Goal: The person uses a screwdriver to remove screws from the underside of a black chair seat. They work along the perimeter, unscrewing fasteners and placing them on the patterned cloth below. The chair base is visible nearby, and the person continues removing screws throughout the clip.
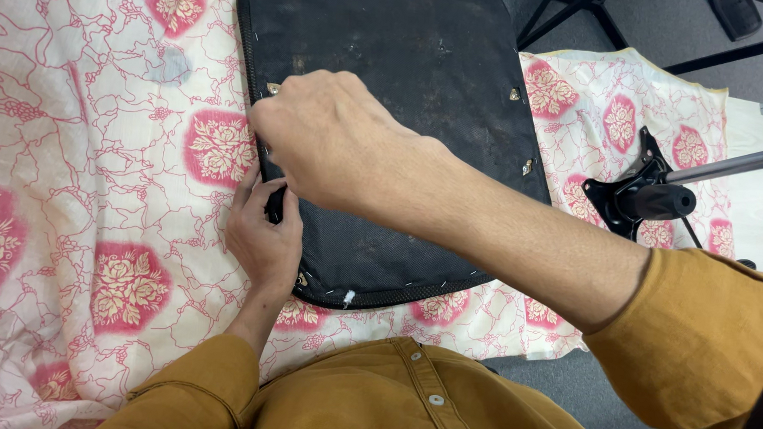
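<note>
A black chair seat pad (pixel 424 60) lies upside down on a cream cloth with a red flower print (pixel 98 139). Its black underside is stapled round the rim and has small metal fittings near the corners. My left hand (pixel 263 234) grips the pad's left edge, thumb on top and fingers tucked under. My right hand (pixel 333 138) reaches across from the right and pinches at the same left edge just above the left hand. What its fingertips hold is hidden.
A black chair base mechanism with a chrome lever (pixel 661 190) lies on the cloth at the right. Black chair legs (pixel 575 11) stand on the grey floor at the top right. My mustard shirt fills the bottom.
</note>
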